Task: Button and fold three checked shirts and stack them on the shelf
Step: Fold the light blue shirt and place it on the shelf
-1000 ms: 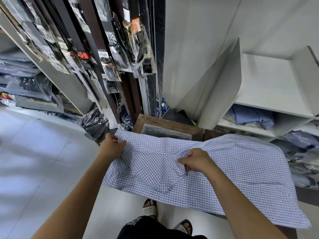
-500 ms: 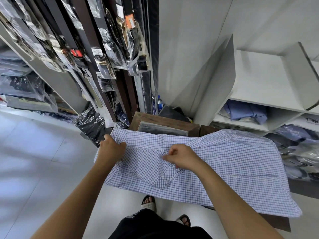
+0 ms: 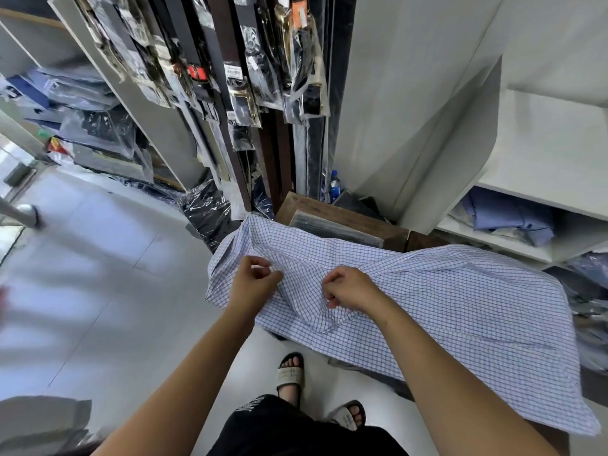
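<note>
Head view: buttoning the checked shirt at frame centre.
Both hands, left hand and right hand, have drawn together, pinching the placket; buttoning looks begun.

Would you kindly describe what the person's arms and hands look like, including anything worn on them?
Both forearms are bare as far as the frame shows, with no sleeves in view. The left hand and right hand wear no gloves; no rings, watch or bracelet can be seen on either wrist or the fingers.
</note>
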